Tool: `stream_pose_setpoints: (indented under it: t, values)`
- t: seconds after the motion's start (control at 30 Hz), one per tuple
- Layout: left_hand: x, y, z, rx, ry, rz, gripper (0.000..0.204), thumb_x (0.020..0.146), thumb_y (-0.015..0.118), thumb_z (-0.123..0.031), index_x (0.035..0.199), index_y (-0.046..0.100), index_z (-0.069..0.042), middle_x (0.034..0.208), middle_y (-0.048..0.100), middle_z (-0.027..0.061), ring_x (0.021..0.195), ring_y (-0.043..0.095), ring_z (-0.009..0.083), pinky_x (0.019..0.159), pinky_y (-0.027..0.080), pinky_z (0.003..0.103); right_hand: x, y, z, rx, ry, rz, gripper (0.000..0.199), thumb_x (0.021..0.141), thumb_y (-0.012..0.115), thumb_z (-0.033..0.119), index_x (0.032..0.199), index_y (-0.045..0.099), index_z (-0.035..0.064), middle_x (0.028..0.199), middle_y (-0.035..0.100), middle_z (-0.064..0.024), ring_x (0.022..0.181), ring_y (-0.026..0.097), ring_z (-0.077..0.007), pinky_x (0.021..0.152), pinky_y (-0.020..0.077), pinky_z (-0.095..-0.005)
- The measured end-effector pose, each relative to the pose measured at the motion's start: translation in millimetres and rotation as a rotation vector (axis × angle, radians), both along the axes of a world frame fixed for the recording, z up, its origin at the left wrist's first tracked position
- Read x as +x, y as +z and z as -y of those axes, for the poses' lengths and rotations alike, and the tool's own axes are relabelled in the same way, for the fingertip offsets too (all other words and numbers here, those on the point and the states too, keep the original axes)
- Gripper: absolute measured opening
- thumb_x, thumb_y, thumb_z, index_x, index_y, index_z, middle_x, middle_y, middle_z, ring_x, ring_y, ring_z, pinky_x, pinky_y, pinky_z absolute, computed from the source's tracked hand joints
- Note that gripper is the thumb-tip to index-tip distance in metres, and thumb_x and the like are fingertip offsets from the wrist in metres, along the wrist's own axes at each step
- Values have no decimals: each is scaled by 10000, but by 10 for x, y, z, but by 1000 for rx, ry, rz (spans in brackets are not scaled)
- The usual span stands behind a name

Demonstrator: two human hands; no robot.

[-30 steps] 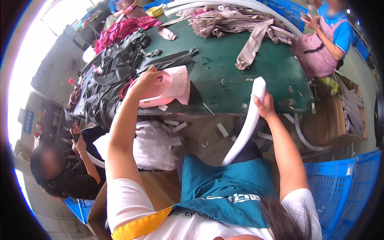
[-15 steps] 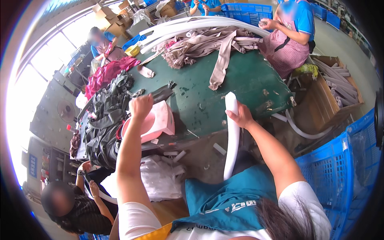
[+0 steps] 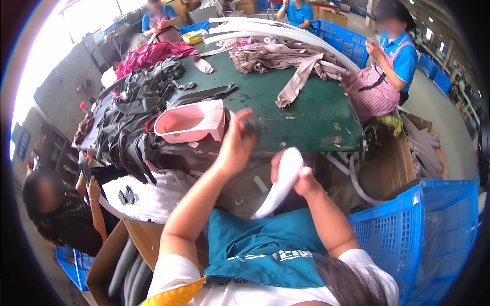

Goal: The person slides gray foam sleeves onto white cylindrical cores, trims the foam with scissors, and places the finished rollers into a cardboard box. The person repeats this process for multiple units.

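My right hand is wrapped round a white flexible tube near its upper end, in front of the table edge. The tube bends down toward my teal apron. My left hand, smeared by motion, is up and left of the tube end. It holds a dark grey fabric piece, blurred and apart from the tube. Left of that hand a pink plastic scoop-shaped container lies on the table. Behind it a heap of dark grey fabric sleeves spreads over the left side.
On the green table lie beige sleeves, magenta cloth and long white tubes. Co-workers stand beyond it; another person sits at lower left. A blue crate is at my right, an open carton at lower left.
My left hand has moved right from beside the pink container toward the tube, carrying dark fabric. My right hand has lowered, tilting the tube. The view has shifted too.
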State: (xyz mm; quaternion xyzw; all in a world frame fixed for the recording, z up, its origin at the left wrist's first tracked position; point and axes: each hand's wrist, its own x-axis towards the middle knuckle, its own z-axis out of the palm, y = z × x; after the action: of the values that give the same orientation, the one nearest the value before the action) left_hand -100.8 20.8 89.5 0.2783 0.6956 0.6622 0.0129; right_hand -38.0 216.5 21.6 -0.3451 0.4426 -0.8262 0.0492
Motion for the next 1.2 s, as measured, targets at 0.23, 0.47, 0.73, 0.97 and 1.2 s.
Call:
stream_pose_setpoints:
  t: [0.23, 0.47, 0.73, 0.97, 1.2]
  values:
    - [1243, -844, 257, -284, 31, 229, 199, 829, 676, 1, 1001, 583, -30, 847, 624, 74, 799, 592, 127, 724, 496, 284, 742, -403, -71, 435, 319, 612, 488, 937, 547, 481, 1134, 453, 44, 804, 650, -112, 576, 635, -155, 504, 485, -232]
    - [1459, -1040, 457, -455, -8, 236, 482, 760, 774, -175, 1142, 515, -38, 915, 620, 155, 805, 639, 302, 723, 508, 365, 1125, -644, 401, 649, -26, 618, 219, 947, 612, 215, 1060, 556, 36, 829, 617, -31, 666, 639, -120, 585, 515, -246]
    - [1466, -926, 366, -543, 516, -404, 366, 721, 798, -105, 1012, 583, -49, 768, 582, 103, 667, 597, 264, 644, 502, 333, 1038, -661, 503, 396, -503, 565, 123, 940, 621, 156, 940, 635, 34, 795, 641, -2, 688, 569, -59, 640, 477, -218]
    - [1723, -1283, 302, -95, 347, 391, 236, 899, 686, -197, 973, 611, 14, 773, 651, 77, 709, 577, 96, 649, 501, 262, 1094, -633, 599, 592, -504, 256, 111, 840, 674, 29, 886, 573, 22, 873, 585, -24, 751, 583, -77, 643, 494, -236]
    - [1652, -1153, 434, -274, 204, 254, 203, 887, 649, -146, 1022, 654, 6, 780, 643, 97, 719, 555, 79, 644, 482, 267, 1103, -722, 573, 521, -274, 443, 105, 865, 668, 67, 894, 576, 26, 883, 611, -19, 795, 594, -90, 721, 502, -246]
